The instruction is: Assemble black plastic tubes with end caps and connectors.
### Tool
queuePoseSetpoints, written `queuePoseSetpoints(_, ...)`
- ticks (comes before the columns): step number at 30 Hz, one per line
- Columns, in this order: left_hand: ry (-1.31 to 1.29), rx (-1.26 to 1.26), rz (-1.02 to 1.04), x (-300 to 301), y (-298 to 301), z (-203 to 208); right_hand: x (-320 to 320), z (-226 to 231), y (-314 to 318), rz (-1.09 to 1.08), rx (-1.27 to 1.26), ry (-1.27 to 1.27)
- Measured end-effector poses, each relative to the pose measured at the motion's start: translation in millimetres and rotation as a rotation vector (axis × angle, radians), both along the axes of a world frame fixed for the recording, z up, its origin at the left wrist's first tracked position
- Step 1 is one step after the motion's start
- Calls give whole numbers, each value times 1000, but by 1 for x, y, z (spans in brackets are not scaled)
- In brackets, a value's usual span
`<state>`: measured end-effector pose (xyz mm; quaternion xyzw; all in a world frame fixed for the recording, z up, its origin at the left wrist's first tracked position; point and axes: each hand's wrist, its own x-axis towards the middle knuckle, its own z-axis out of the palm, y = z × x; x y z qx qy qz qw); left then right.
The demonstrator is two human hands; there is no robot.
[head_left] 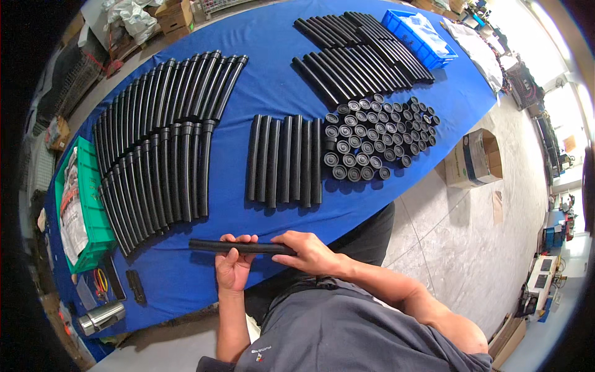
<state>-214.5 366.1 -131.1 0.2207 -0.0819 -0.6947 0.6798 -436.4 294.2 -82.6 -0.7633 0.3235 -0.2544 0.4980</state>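
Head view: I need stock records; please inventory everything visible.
Held tube: one, black, in both hands
Middle tubes: about seven, black, table centre
Collared tubes: many, black, table left
Plain tubes: many, black, far right
Round caps: dozens, black, beside middle tubes
Crate: one, green, left edge
Bin: one, blue, far right corner
Cylinder: one, silver, near left
Cardboard boxes: at least two, brown, around table
Cloth: one, blue, under goods
Background clutter: uncounted, mixed, room edges
Left hand: one, bare, tube's middle
Right hand: one, bare, tube's right end

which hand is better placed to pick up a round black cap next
Probably the right hand: it is nearer the round black caps, at one end of the black tube, while the left hand grips near its middle.
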Motion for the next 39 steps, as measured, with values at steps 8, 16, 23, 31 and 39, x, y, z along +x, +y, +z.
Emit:
queuePoseSetpoints(8, -11, -30, 5, 0, 0, 0, 3, 2, 4, -5, -22, 4)
queuePoseSetpoints(16, -19, -22, 18, 0, 2, -1, 5, 1, 6, -8, 22, -37)
queuePoseSetpoints(23, -61, -36, 0, 1, 2, -1, 5, 9, 5, 27, -195, 34)
queuePoseSetpoints(31, -29, -3, 9, -3, 0, -2, 3, 6, 4, 1, -273, 37)
queuePoseSetpoints(39, -28, 34, 8, -2, 0, 4, 3, -2, 4, -1, -324, 36)
